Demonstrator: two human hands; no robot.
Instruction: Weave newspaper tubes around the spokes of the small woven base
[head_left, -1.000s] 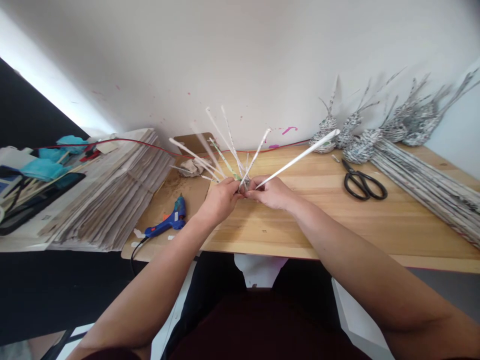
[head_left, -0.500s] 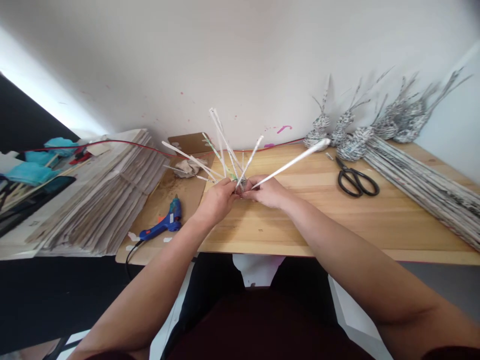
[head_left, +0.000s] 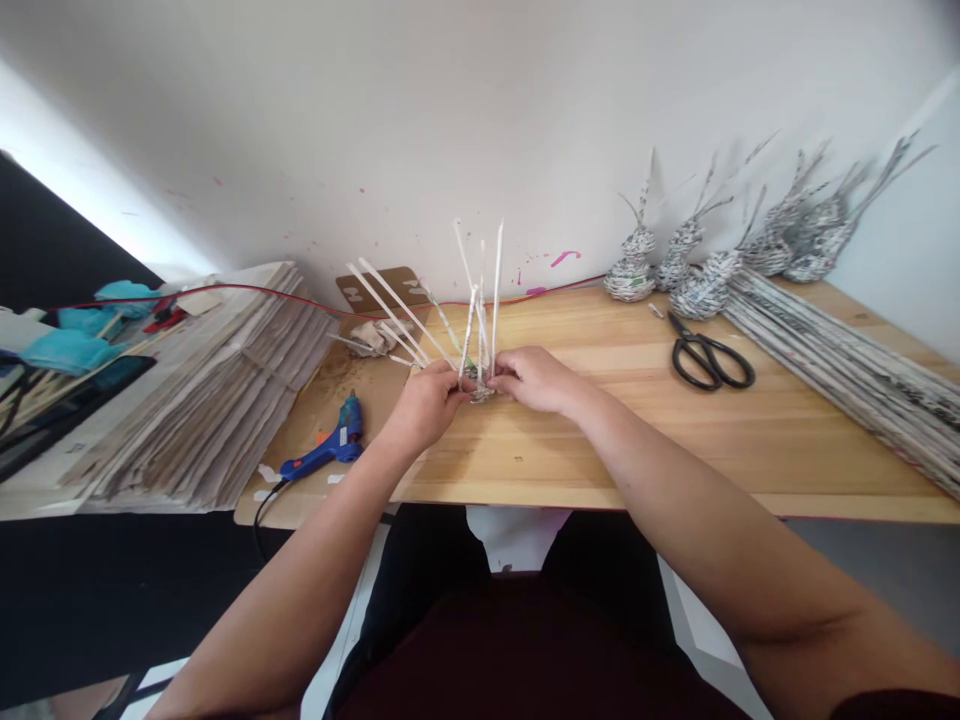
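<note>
Between my hands, low over the wooden table, is a small woven base of rolled paper [head_left: 481, 393], with several white paper tubes [head_left: 390, 303] fanning up and out from it. My left hand [head_left: 429, 402] is closed on the base's left side, fingers pinching at the foot of the tubes. On the right side, my right hand [head_left: 531, 380] pinches the foot of a nearly upright paper tube [head_left: 498, 290] where it meets the base. My fingers hide part of the woven rim.
A blue glue gun [head_left: 330, 447] lies on cardboard [head_left: 300, 435] at left, beside a tall stack of paper [head_left: 217, 400]. Black scissors [head_left: 709, 358] lie at right. Behind them stand several woven paper gourds [head_left: 631, 265], near a bundle of long paper tubes [head_left: 840, 360].
The long tube at my right hand has swung from leaning far right to nearly upright. The other tubes have shifted with the base, and my hands have moved slightly apart.
</note>
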